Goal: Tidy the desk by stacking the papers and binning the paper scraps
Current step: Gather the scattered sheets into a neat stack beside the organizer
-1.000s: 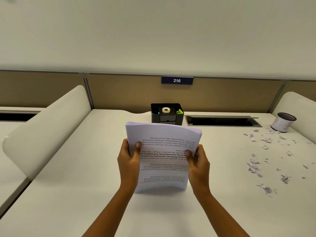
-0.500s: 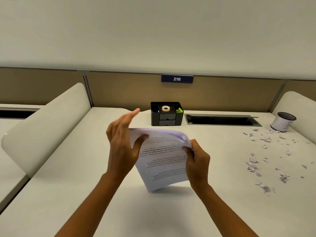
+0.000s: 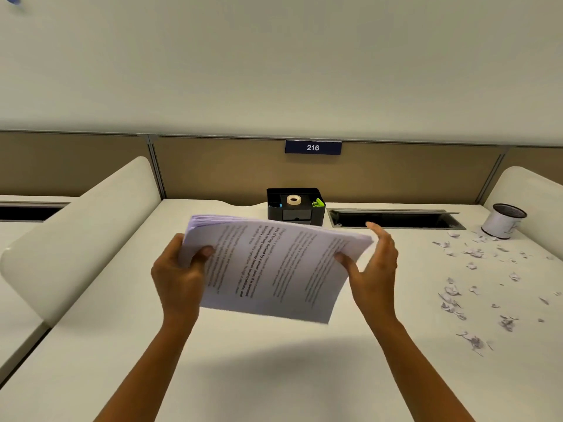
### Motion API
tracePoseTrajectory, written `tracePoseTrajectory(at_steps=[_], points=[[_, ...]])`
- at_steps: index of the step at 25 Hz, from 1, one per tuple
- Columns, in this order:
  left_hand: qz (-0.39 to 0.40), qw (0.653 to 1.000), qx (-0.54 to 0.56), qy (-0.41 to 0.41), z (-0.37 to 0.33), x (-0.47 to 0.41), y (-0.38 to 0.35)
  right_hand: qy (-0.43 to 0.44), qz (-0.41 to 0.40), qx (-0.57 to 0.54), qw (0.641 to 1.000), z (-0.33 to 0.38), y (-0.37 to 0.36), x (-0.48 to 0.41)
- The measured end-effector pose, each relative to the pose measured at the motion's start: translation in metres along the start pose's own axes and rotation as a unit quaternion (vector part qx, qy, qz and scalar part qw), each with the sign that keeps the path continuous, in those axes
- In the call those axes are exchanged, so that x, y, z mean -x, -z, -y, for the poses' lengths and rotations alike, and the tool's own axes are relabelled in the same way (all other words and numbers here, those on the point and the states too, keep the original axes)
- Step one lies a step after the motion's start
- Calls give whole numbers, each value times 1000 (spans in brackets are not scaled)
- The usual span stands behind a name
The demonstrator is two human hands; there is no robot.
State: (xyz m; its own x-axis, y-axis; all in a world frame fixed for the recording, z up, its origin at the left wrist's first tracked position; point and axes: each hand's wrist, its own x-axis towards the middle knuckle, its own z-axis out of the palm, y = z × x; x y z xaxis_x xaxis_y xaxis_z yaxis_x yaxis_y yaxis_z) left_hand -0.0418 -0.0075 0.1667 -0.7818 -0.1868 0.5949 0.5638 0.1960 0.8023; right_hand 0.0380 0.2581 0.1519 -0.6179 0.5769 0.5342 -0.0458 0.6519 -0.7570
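Observation:
A stack of printed white papers (image 3: 274,263) is held above the middle of the white desk (image 3: 274,376), turned sideways so the text lines run away from me. My left hand (image 3: 179,275) grips its left edge, thumb on top. My right hand (image 3: 373,269) holds the right edge, thumb on the top sheet and fingers spread upward behind it. Several torn paper scraps (image 3: 475,281) lie scattered on the right side of the desk. A small white bin with a dark rim (image 3: 502,222) stands at the far right, beyond the scraps.
A black desk organiser (image 3: 295,208) with a tape roll and a green clip stands at the back centre. To its right is an open cable slot (image 3: 393,219). Curved white dividers (image 3: 79,233) flank the desk on both sides. A panel marked 216 runs behind.
The stack stood upright on its bottom edge on the desk. Now it has been lifted and rotated sideways, with both hands shifted to its short edges.

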Motion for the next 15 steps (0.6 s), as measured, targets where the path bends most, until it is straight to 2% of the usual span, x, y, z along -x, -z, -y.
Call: tracePoseTrajectory(at_steps=[2,4,5,9,15], points=[[0,996,61,64,8,0,0,-84,64,-68,992,-10,-3,2],[16,991,91,92,14,4,-5,-137,133,-165,968,-17,-9,5],[25,990,98,101,16,7,-8,-155,138,-200,958,-21,-12,8],[30,990,78,116,28,18,-15,-137,54,-186,971,-33,-15,14],[41,994,-12,103,51,51,-19,-179,72,-183,964,-65,-25,49]])
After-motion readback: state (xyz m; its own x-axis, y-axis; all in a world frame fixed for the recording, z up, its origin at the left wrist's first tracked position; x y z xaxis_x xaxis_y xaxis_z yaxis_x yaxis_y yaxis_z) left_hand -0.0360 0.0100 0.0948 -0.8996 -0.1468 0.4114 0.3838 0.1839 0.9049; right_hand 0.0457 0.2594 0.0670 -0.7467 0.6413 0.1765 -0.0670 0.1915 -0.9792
